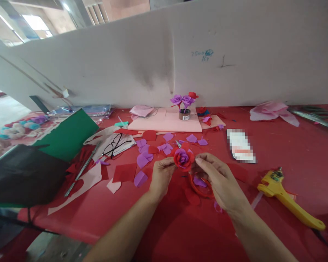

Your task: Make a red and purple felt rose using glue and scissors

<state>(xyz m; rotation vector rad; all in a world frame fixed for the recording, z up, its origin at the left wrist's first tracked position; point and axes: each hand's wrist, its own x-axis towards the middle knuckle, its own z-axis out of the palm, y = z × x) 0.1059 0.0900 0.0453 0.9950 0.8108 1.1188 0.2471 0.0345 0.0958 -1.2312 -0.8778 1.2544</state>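
Note:
A handmade flower (pixel 183 159) with red outer petals and a purple centre is held up in front of me over the table. My left hand (pixel 161 174) pinches it from the left, fingers closed at its edge. On the other side, my right hand (pixel 217 178) has thumb and fingers pressed together at the flower's right rim. Below it lie scissors with red-orange handles (pixel 192 183), their tip showing above the flower and their middle hidden. Loose purple petals (pixel 144 159) and a square red piece (pixel 124 173) are scattered left of my left hand.
A yellow glue gun (pixel 289 200) lies at right, near a blurred-out white object (pixel 240 145). Behind, finished flowers stand in a small brown pot (pixel 184 115) on pink sheets (pixel 158 123). Eyeglasses (pixel 115 146), a metal ruler (pixel 82 169) and a dark bag (pixel 24 174) are at left.

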